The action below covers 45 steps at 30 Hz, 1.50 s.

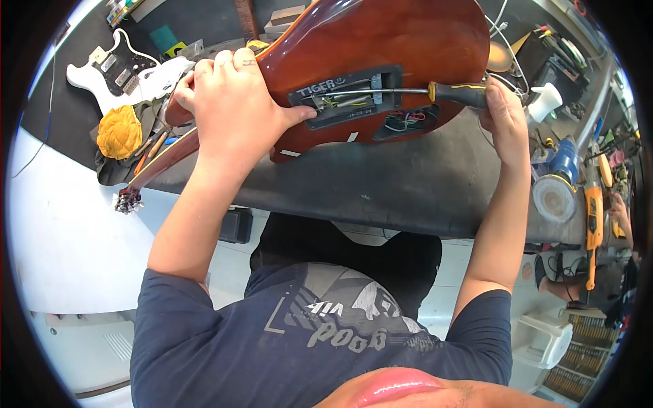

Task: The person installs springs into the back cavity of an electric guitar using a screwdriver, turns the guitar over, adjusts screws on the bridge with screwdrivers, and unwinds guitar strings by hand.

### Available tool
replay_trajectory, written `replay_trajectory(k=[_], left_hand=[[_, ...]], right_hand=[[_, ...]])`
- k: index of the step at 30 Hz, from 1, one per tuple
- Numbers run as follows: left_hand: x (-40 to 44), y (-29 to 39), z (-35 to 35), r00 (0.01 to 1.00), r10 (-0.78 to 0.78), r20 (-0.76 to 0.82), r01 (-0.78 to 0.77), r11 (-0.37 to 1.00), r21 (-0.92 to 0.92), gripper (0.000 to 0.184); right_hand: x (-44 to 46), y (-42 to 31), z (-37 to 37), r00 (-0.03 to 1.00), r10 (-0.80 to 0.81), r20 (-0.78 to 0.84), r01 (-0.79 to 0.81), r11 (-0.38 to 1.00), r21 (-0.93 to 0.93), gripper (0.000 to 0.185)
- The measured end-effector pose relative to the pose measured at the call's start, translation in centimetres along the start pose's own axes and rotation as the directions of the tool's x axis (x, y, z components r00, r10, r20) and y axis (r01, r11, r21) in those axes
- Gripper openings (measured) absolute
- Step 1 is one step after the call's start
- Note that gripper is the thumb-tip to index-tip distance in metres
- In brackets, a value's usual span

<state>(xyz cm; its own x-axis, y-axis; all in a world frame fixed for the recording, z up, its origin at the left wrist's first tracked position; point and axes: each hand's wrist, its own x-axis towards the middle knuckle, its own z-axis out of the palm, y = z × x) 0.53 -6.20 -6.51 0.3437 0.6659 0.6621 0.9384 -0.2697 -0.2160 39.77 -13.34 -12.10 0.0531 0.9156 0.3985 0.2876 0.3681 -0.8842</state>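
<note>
A glossy brown guitar body (381, 41) lies back side up on the dark workbench, its neck pointing to the lower left. My left hand (231, 102) grips the body's edge, the thumb beside an open cavity (347, 102) with springs inside. My right hand (505, 115) is closed round the handle end of a screwdriver (456, 94). The screwdriver's long shaft lies across the cavity, and its tip reaches into the cavity's left part. Below the handle, a second opening (410, 121) shows red and green wires.
A white guitar body (102, 78) and a yellow cloth (119, 132) are at the left. On the right are a white cup-shaped object (544, 102), a blue grinder (563, 163) and an orange tool (594, 217). Another person's hand (620, 211) shows at the far right.
</note>
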Motion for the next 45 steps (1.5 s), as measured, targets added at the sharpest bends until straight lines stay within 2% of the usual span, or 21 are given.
replay_trajectory(k=[4, 7, 9, 12, 15, 17, 19, 21, 24, 27, 29, 31, 33, 36, 38, 40, 42, 44, 45], left_hand=[[0.0, -0.1, 0.0, 1.0, 0.006, -0.019, -0.005, 1.0, 0.007, 0.1], [-0.1, 0.0, -0.3, 1.0, 0.008, -0.008, -0.008, 1.0, 0.011, 0.101], [-0.1, -0.2, 0.1, 1.0, 0.012, -0.006, -0.012, 1.0, -0.012, 0.101], [-0.1, -0.1, 0.3, 1.0, -0.001, -0.01, 0.001, 1.0, -0.004, 0.099], [-0.1, -0.1, 0.4, 0.999, -0.001, -0.036, 0.0, 1.0, -0.003, 0.098], [-0.1, -0.2, 0.2, 0.999, 0.013, -0.043, -0.014, 1.0, -0.021, 0.098], [-0.2, -0.3, 0.4, 0.998, 0.021, -0.052, -0.023, 0.999, -0.038, 0.098], [-0.2, -0.3, 0.6, 0.998, 0.027, -0.064, -0.031, 0.998, -0.057, 0.097], [-0.1, 0.0, 0.3, 0.998, 0.013, -0.061, -0.015, 0.999, -0.04, 0.096], [-0.1, -0.2, 0.5, 0.999, 0.016, -0.051, -0.018, 0.999, -0.05, 0.097], [-0.1, -0.2, 0.5, 0.998, 0.018, -0.053, -0.02, 0.999, -0.046, 0.098], [-0.2, -0.1, 0.5, 0.999, 0.015, -0.05, -0.016, 0.999, -0.031, 0.099], [-0.3, 0.0, 0.3, 0.999, 0.005, -0.046, -0.005, 1.0, -0.005, 0.1], [-0.3, 0.0, 0.4, 0.998, 0.008, -0.055, -0.009, 1.0, -0.015, 0.098], [-0.3, 0.0, 0.3, 0.999, 0.002, -0.038, -0.002, 1.0, -0.001, 0.097], [-0.3, 0.1, 0.1, 1.0, -0.004, -0.023, 0.004, 1.0, 0.014, 0.097], [-0.3, 0.3, -0.1, 1.0, -0.01, -0.009, 0.01, 1.0, 0.024, 0.097], [-0.3, 0.3, 0.3, 1.0, -0.022, -0.016, 0.023, 0.999, 0.025, 0.097], [-0.2, 0.3, 0.5, 0.999, -0.028, -0.02, 0.028, 0.999, 0.029, 0.097]], right_hand=[[-0.4, -0.6, 1.9, 0.986, -0.138, -0.097, 0.142, 0.989, 0.037, 0.036], [-0.7, -1.0, 2.9, 0.981, -0.141, -0.135, 0.158, 0.979, 0.132, 0.032], [-0.6, -0.1, 1.1, 0.995, -0.086, -0.042, 0.091, 0.987, 0.136, 0.032], [-0.5, 0.1, -0.3, 0.996, 0.084, 0.026, -0.085, 0.996, 0.04, 0.033], [-0.6, 0.3, 1.4, 0.978, -0.208, -0.033, 0.21, 0.968, 0.135, 0.035], [-0.8, -0.3, 3.0, 0.967, -0.217, -0.136, 0.235, 0.962, 0.136, 0.036], [-0.8, 0.2, 2.5, 0.977, -0.167, -0.135, 0.185, 0.973, 0.137, 0.038], [-0.8, 1.3, 0.2, 0.998, -0.056, -0.033, 0.06, 0.99, 0.131, 0.043], [-0.8, 1.0, 0.0, 0.999, 0.025, -0.022, -0.023, 0.997, 0.068, 0.041], [-1.1, -0.7, 3.3, 0.971, -0.177, -0.158, 0.199, 0.971, 0.134, 0.039], [-1.1, -0.6, 3.8, 0.963, -0.19, -0.191, 0.218, 0.966, 0.136, 0.04], [-1.1, 0.4, 3.1, 0.979, -0.142, -0.147, 0.165, 0.973, 0.159, 0.038], [-0.7, 1.7, 0.5, 0.999, -0.034, -0.02, 0.037, 0.982, 0.187, 0.035], [-0.7, 1.9, 0.8, 0.997, -0.062, -0.051, 0.07, 0.981, 0.179, 0.032], [-0.7, -0.2, 3.8, 0.971, -0.128, -0.202, 0.173, 0.959, 0.225, 0.034], [-0.7, -0.5, 4.6, 0.955, -0.159, -0.252, 0.221, 0.946, 0.238, 0.036], [-0.5, 1.0, 3.3, 0.966, -0.162, -0.201, 0.207, 0.951, 0.229, 0.037], [-0.9, 1.5, 1.4, 0.994, -0.041, -0.098, 0.062, 0.973, 0.221, 0.03], [-0.9, 1.2, 1.6, 0.994, -0.018, -0.106, 0.038, 0.982, 0.184, 0.028]])
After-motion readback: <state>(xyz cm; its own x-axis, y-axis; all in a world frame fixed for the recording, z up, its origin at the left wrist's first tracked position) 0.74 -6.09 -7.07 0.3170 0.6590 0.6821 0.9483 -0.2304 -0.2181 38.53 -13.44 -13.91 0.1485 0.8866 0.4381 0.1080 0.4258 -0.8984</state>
